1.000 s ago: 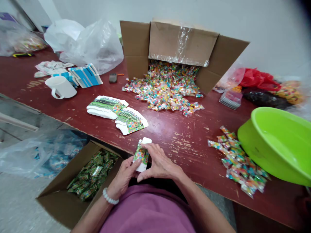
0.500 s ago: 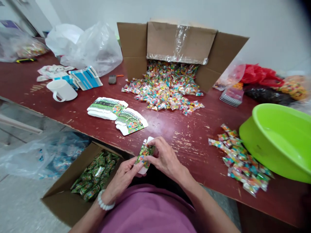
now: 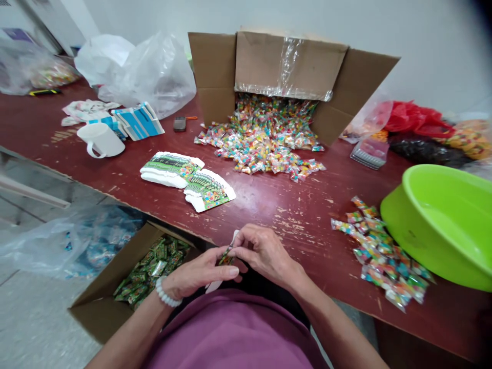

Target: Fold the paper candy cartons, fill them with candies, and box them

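Note:
In front of my body, at the table's near edge, my left hand (image 3: pixel 205 267) and my right hand (image 3: pixel 265 253) both grip a small green printed candy box (image 3: pixel 225 255). It is turned nearly edge-on, with white flaps showing above and below, and my fingers cover most of it. My right thumb and fingers pinch its upper part. Just beyond lies a fanned stack of flat green cartons (image 3: pixel 209 190), beside another stack (image 3: pixel 169 169). Wrapped candies (image 3: pixel 378 246) lie loose to the right.
A cardboard box (image 3: pixel 288 64) on its side spills wrapped candies (image 3: pixel 269 138) across the red table (image 3: pixel 292 225). A green basin (image 3: pixel 418 220) stands right, a white mug (image 3: pixel 100 141) left. Below the table's edge, an open carton (image 3: pixel 90 312) holds filled green boxes (image 3: pixel 154 269).
The small box has been turned from face-up to nearly edge-on. My left hand has rolled over, with its back and thumb now covering the lower part; my right hand has dropped slightly.

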Available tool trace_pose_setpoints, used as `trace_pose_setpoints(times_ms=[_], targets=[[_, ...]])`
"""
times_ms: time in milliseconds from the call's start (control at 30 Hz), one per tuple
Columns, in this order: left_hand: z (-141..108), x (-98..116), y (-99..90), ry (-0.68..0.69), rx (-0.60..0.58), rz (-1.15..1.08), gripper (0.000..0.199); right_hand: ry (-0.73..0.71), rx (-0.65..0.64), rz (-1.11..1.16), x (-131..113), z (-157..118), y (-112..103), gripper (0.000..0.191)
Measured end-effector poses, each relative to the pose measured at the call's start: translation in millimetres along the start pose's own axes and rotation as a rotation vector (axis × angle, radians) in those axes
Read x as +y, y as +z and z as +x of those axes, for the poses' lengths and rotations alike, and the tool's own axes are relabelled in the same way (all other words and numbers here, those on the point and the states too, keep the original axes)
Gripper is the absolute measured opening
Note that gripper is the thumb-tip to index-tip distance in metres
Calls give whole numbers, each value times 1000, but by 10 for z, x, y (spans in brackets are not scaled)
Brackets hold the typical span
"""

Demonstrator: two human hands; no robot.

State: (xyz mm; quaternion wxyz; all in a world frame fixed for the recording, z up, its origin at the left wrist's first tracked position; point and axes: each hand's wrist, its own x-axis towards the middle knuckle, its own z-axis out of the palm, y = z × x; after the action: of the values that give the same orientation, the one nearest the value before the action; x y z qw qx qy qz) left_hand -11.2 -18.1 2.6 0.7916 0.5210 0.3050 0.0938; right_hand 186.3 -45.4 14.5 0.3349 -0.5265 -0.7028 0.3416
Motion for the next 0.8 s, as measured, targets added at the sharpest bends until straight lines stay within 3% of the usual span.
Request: trace_pose_setpoints(times_ms=[300,367,500,633,733,800], targets=[[159,33,119,-68,-22,-69,34,57,-298,359,65,-66,-156,15],[168,29,150,-80,40,-97,32,85,-210,425,118,-82,-105,20],[192,8,173,-6,205,-164,34,202,212,370,184,-87,59,30],[246,-76,156,40,289,-137,35,282,130,548,189,-55,135,25],[272,-120,147,133,407,-43,32,258,212,426,183,-37,111,27],[271,-127,157,206,509,-45,42,263,250,361,194,-35,103,23]])
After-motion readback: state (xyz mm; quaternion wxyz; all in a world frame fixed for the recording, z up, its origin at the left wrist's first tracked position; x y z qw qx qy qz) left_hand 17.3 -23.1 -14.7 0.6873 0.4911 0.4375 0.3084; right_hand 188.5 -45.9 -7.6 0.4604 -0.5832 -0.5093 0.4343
